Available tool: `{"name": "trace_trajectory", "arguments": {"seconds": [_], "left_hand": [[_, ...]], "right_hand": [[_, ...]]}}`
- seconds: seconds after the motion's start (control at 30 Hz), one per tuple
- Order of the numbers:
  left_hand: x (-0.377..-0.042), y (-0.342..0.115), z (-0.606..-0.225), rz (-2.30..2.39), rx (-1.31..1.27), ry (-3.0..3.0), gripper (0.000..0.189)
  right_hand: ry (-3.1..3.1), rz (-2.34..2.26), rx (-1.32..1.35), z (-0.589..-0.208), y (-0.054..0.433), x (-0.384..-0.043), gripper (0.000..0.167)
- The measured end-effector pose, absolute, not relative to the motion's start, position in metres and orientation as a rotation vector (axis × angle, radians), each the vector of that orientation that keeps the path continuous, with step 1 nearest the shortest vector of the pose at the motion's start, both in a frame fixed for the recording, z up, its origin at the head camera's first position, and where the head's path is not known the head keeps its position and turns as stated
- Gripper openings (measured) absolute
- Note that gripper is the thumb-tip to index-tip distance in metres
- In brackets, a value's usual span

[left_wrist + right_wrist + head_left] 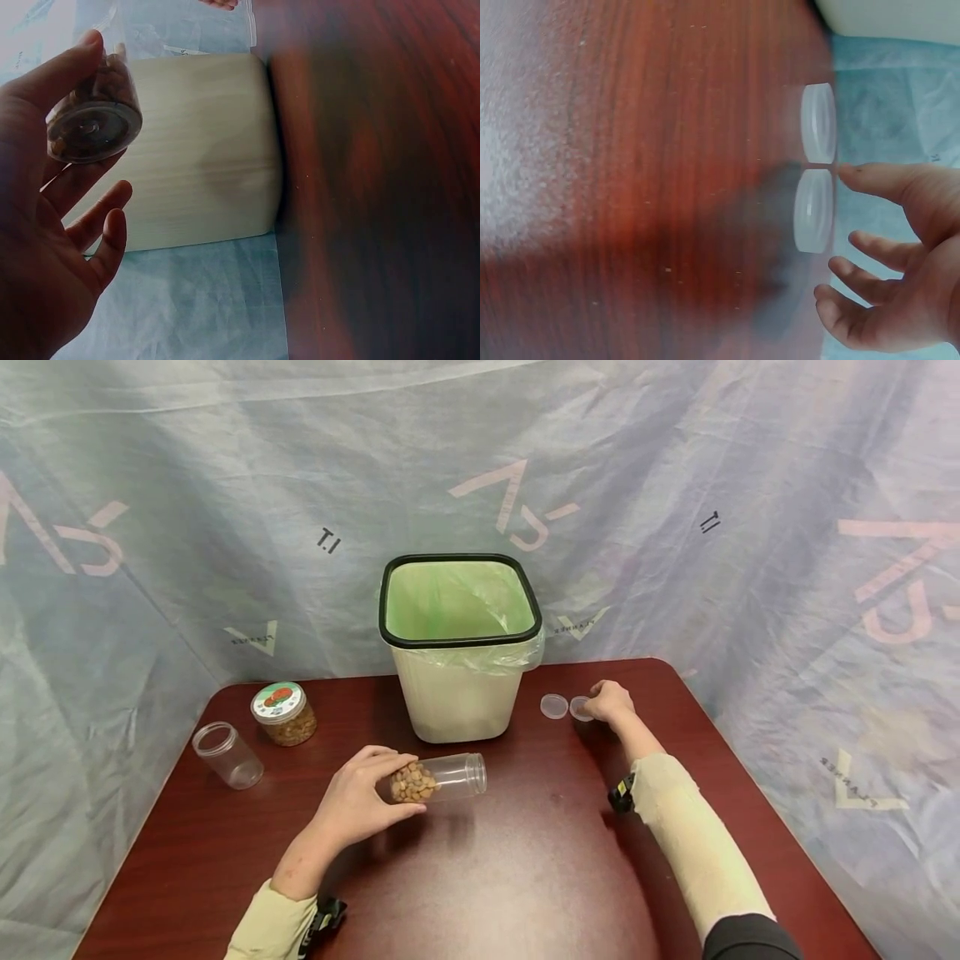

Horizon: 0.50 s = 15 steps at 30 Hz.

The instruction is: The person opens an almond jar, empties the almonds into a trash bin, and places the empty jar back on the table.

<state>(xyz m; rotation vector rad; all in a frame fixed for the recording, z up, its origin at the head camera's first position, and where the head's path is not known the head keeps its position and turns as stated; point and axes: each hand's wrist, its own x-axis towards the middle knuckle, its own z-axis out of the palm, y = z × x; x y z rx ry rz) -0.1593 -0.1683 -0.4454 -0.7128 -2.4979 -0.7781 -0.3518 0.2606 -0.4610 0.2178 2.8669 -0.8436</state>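
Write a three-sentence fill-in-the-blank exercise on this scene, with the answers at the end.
The person's ____ hand holds a jar partly filled with brown pieces.
The bin has a ____ rim.
The number of round lids near the other hand is ____.

Missing words: left; black; two.

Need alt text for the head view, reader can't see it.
A person's left hand holds a clear jar of brown pieces on its side above a dark red table; the right hand is close to two translucent lids. Behind stands a lined cream bin; at left, an open jar and a lidded jar.
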Motion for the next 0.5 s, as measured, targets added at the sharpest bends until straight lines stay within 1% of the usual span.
{"name": "trace_trajectory", "arguments": {"seconds": [0.13, 0.33, 0.5], "left_hand": [[-0.160, -0.167, -0.446, -0.779, -0.721, -2.494, 0.065], [-0.160, -0.166, -0.447, -0.773, -0.730, -2.482, 0.067], [-0.160, -0.165, -0.445, -0.780, -0.738, -2.479, 0.065]], "right_hand": [[2.907, -0.903, 0.227, -0.453, 0.260, -0.354, 0.053], [2.947, -1.157, 0.282, -0.440, 0.253, -0.358, 0.038], [2.940, -1.293, 0.313, -0.421, 0.245, -0.359, 0.032]]}}
